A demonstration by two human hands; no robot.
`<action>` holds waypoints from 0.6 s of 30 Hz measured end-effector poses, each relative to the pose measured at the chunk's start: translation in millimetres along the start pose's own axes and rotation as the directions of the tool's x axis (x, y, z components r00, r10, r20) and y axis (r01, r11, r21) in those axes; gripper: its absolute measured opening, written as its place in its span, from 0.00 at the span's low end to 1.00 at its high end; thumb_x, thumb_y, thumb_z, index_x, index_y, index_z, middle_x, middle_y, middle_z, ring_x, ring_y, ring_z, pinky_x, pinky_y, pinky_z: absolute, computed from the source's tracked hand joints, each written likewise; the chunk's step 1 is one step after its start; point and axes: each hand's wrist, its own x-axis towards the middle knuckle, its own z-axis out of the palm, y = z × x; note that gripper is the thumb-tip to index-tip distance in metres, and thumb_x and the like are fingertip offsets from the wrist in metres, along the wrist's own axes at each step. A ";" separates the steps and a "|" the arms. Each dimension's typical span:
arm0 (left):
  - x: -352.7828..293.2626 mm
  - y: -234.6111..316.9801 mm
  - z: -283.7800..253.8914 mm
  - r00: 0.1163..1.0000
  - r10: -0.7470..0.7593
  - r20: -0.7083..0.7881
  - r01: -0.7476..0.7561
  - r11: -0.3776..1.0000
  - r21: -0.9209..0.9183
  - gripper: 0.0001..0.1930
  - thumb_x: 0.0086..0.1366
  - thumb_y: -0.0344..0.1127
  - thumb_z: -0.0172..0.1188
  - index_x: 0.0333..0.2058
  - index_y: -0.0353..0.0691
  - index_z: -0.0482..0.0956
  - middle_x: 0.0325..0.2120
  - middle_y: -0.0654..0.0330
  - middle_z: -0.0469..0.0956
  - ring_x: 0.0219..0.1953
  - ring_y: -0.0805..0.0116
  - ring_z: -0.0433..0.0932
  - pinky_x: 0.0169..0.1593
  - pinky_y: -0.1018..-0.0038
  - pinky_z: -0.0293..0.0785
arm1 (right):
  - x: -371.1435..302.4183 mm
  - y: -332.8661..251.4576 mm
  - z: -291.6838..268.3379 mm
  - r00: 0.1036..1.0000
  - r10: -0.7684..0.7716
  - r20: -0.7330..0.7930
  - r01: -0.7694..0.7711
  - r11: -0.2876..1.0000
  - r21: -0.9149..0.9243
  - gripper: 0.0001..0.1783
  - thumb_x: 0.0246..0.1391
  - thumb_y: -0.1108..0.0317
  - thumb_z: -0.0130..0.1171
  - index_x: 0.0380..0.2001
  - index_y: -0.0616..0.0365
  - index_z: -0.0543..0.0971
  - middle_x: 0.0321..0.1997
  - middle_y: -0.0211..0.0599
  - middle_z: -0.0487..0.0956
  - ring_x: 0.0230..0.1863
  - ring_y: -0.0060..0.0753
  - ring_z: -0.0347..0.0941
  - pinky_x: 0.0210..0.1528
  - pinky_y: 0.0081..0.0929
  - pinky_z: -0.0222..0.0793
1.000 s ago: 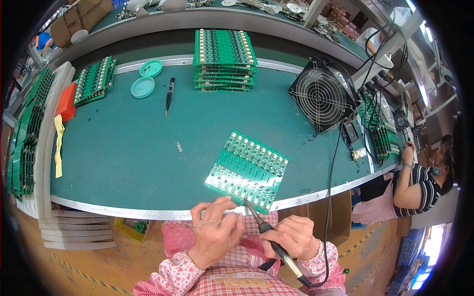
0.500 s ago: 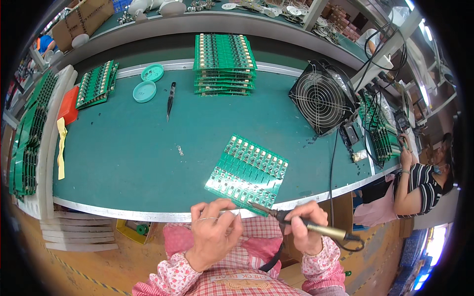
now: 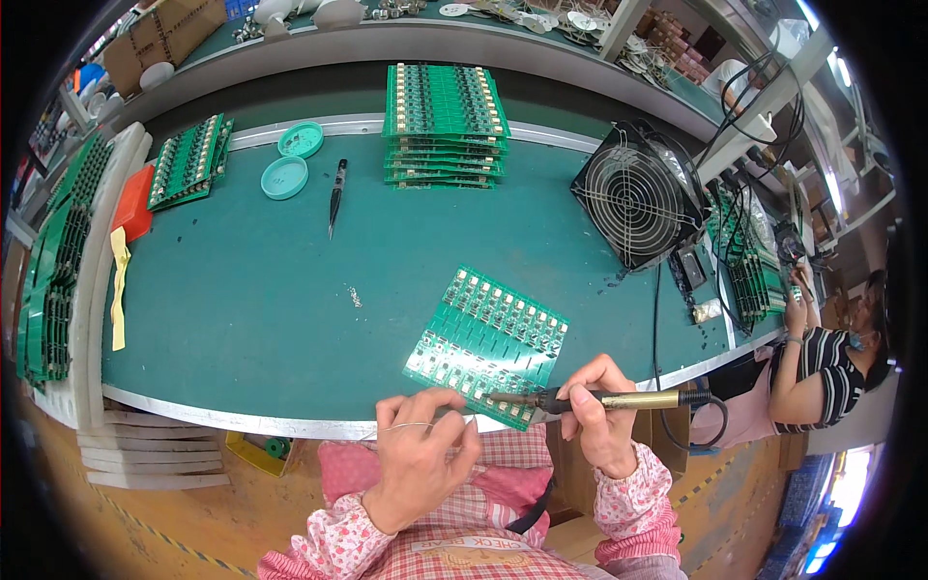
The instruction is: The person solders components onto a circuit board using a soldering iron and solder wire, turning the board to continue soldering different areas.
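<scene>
A green circuit board (image 3: 488, 338) with rows of small components lies aslant near the table's front edge. My right hand (image 3: 601, 418) is closed round a soldering iron (image 3: 640, 399) with a gold and black handle. The iron points left, nearly level, its tip over the board's lower edge. At the board's lower left corner my left hand (image 3: 423, 456) pinches a thin solder wire (image 3: 414, 424), which loops across its fingers. The wire's end near the fingertips is too fine to make out clearly.
Stacked boards (image 3: 447, 101) stand at the back beside a black fan (image 3: 633, 198). Tweezers (image 3: 335, 198) and two teal round dishes (image 3: 285, 178) lie further left. More boards fill a white foam rack (image 3: 92, 319). At the right, a co-worker (image 3: 817, 372) sits holding something.
My right hand has raised the iron's rear end, turning it from a slant to nearly level. My left hand has hardly moved, and the board stays put.
</scene>
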 end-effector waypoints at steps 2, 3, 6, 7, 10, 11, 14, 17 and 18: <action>1.7 0.3 1.4 1.000 -0.003 -0.005 0.003 1.000 0.004 0.08 0.49 0.28 0.66 0.22 0.41 0.72 0.36 0.63 0.77 0.35 0.64 0.73 0.44 0.65 0.61 | 3.0 -0.7 -1.9 1.000 0.000 0.016 0.000 1.000 0.001 0.11 0.62 0.66 0.53 0.29 0.63 0.72 0.16 0.30 0.76 0.14 0.14 0.70 0.17 0.16 0.64; 2.7 0.2 2.5 1.000 0.005 -0.013 -0.004 1.000 0.011 0.09 0.49 0.28 0.66 0.21 0.41 0.72 0.36 0.63 0.77 0.34 0.64 0.73 0.43 0.65 0.61 | 4.2 -1.0 -3.0 1.000 -0.002 0.030 0.002 1.000 0.004 0.11 0.62 0.66 0.53 0.29 0.63 0.72 0.17 0.30 0.76 0.14 0.14 0.70 0.17 0.16 0.64; 4.3 0.1 4.2 1.000 0.011 -0.021 -0.011 1.000 0.022 0.09 0.49 0.28 0.66 0.21 0.41 0.72 0.36 0.63 0.77 0.34 0.64 0.73 0.43 0.65 0.61 | 5.9 0.2 -5.9 0.999 -0.001 0.054 0.000 1.000 0.008 0.11 0.61 0.66 0.54 0.28 0.62 0.72 0.18 0.30 0.77 0.14 0.15 0.70 0.18 0.16 0.65; 4.6 0.3 4.7 1.000 0.010 -0.022 -0.010 1.000 0.027 0.09 0.49 0.28 0.66 0.21 0.41 0.72 0.36 0.63 0.77 0.33 0.64 0.73 0.43 0.65 0.61 | 6.3 1.2 -7.6 0.999 0.000 0.052 0.000 1.000 0.006 0.11 0.61 0.66 0.54 0.28 0.62 0.72 0.18 0.30 0.77 0.14 0.15 0.70 0.18 0.16 0.65; 3.9 -0.6 4.9 1.000 0.008 -0.023 -0.007 0.999 0.034 0.09 0.49 0.28 0.65 0.21 0.41 0.72 0.36 0.63 0.77 0.33 0.64 0.73 0.43 0.66 0.61 | 8.6 4.3 -10.5 0.990 -0.075 0.116 0.080 0.996 -0.033 0.10 0.60 0.66 0.55 0.29 0.61 0.73 0.20 0.30 0.78 0.16 0.17 0.71 0.20 0.18 0.66; 3.6 -0.7 4.9 1.000 0.009 -0.022 -0.009 0.999 0.033 0.09 0.49 0.28 0.65 0.21 0.41 0.72 0.36 0.63 0.77 0.33 0.64 0.73 0.43 0.66 0.61 | 9.0 4.3 -11.3 0.983 -0.117 0.139 0.127 0.990 -0.063 0.09 0.59 0.66 0.56 0.29 0.60 0.73 0.20 0.30 0.79 0.17 0.18 0.72 0.22 0.19 0.66; 2.9 -1.2 4.0 1.000 0.017 -0.021 -0.017 1.000 0.020 0.09 0.49 0.28 0.65 0.21 0.41 0.72 0.36 0.63 0.77 0.34 0.64 0.73 0.43 0.66 0.61 | 8.6 3.2 -12.7 0.970 -0.163 0.182 0.186 0.975 -0.118 0.09 0.58 0.66 0.57 0.28 0.59 0.74 0.21 0.31 0.79 0.18 0.19 0.73 0.23 0.21 0.67; 2.2 -1.6 2.9 1.000 0.021 -0.018 -0.020 1.000 0.020 0.08 0.50 0.28 0.65 0.21 0.41 0.72 0.35 0.63 0.77 0.34 0.65 0.73 0.44 0.65 0.61 | 7.7 -0.2 -10.5 0.968 -0.169 0.188 0.197 0.970 -0.144 0.08 0.58 0.66 0.57 0.28 0.59 0.75 0.21 0.32 0.79 0.19 0.20 0.74 0.24 0.21 0.67; 2.1 -1.5 2.4 1.000 0.023 -0.018 -0.023 1.000 0.015 0.08 0.50 0.28 0.64 0.21 0.41 0.72 0.35 0.63 0.77 0.33 0.65 0.73 0.44 0.66 0.62 | 7.2 -1.3 -9.7 0.970 -0.169 0.174 0.195 0.970 -0.146 0.08 0.58 0.66 0.57 0.28 0.59 0.75 0.21 0.32 0.79 0.19 0.21 0.73 0.24 0.21 0.67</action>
